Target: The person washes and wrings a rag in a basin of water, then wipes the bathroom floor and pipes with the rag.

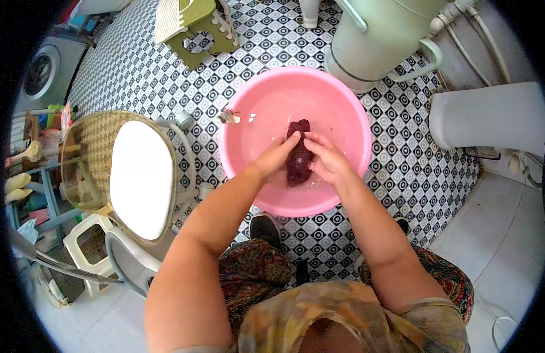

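A dark maroon cloth, bunched and wet, lies in the middle of a round pink basin that holds water. My left hand grips the cloth's left side, thumb pointing up near its top. On the right side, my right hand has its fingers curled against the same cloth. Parts of the fingers of both hands are hidden behind or under the cloth. A small grey-white object sits on the basin's left rim.
A green and white folding stool stands at the upper left, a large pale green container behind the basin. At right is a white pedestal. A chair with a white pad stands left. The floor is patterned.
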Action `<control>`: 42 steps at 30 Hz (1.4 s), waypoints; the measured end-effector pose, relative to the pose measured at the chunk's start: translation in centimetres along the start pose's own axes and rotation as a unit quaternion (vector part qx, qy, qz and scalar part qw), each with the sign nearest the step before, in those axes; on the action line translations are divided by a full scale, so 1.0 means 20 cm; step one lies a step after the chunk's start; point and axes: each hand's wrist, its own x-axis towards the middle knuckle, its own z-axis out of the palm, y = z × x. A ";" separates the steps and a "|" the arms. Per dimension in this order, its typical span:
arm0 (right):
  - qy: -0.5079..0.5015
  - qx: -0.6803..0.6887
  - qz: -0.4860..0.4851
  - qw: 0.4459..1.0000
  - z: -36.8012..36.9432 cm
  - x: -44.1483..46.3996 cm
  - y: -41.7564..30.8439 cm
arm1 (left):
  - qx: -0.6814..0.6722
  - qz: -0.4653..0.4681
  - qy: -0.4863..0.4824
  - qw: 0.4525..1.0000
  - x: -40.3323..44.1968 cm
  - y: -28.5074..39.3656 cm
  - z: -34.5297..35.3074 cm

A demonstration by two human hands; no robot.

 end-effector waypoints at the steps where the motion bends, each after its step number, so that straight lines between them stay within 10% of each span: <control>1: -0.001 0.001 0.000 1.000 0.00 0.00 0.00 | 0.001 0.000 0.001 1.000 0.01 -0.02 0.00; 10: 0.078 -0.125 -0.002 0.989 0.02 -0.01 -0.01 | -0.167 0.017 0.064 0.984 0.05 -0.10 0.04; 21: 0.105 -0.382 -0.143 0.907 -0.12 0.06 -0.02 | 0.076 0.173 0.063 0.980 0.03 -0.08 -0.01; 27: 0.144 -0.161 -0.200 0.956 -0.17 0.08 -0.09 | -0.063 0.151 0.103 0.981 -0.09 0.08 -0.05; 32: 0.120 -0.237 -0.195 0.944 -0.19 0.09 -0.16 | -0.177 0.060 0.062 0.980 -0.12 0.11 -0.08; 35: 0.096 -0.348 -0.188 0.914 -0.22 0.12 -0.17 | -0.115 0.125 0.075 0.983 -0.11 0.11 -0.07; 37: 0.093 -0.592 -0.255 0.759 -0.20 0.11 -0.19 | -0.029 0.137 0.119 0.983 -0.08 0.07 -0.08; 42: 0.078 -0.706 -0.270 0.650 -0.09 -0.01 -0.19 | 0.240 0.209 0.228 0.920 0.06 -0.08 -0.21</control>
